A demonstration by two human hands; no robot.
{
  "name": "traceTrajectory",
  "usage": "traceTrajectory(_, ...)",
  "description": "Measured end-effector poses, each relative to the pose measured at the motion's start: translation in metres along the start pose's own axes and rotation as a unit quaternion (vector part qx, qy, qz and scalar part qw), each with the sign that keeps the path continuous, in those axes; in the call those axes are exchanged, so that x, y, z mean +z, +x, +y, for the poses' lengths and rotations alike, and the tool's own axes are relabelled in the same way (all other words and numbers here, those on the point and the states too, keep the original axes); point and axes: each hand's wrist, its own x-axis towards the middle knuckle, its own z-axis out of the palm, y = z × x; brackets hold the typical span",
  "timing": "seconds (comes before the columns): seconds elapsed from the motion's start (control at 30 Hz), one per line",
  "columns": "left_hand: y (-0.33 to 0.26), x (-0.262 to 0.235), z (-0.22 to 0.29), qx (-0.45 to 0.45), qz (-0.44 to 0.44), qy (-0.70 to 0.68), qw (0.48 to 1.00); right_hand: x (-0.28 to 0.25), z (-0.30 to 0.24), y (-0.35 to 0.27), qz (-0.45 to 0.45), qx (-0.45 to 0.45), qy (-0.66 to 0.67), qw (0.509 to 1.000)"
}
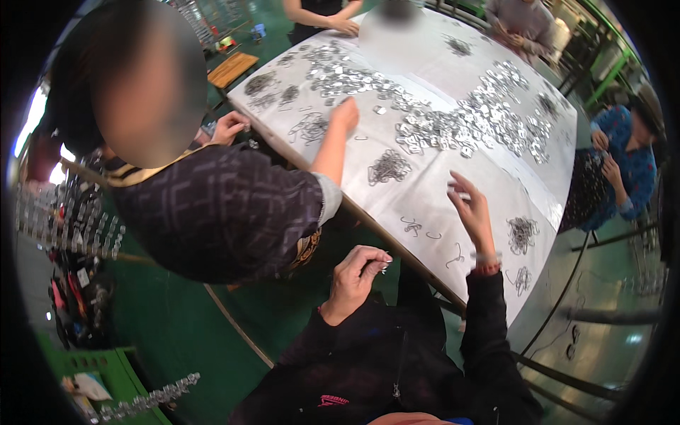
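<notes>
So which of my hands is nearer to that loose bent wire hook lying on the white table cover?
Right. The right hand is raised just above the bent wire hook on the white table cover; the left hand is off the table edge, holding small metal pieces.
</notes>
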Motion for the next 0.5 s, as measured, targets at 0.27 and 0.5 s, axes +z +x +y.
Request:
traceTrajectory(0.27, 0.0, 0.004, -0.018, -0.003, -0.025, 0.043, 0.999, 0.024, 0.125, 0.161, 0.121, -0.025, -0.169, 0.978)
traceTrajectory(0.5, -0.005, 0.008, -0.017, -0.027, -0.021, 0.045, 0.998, 0.051, 0.127, 0.159, 0.041, -0.089, -0.364, 0.926)
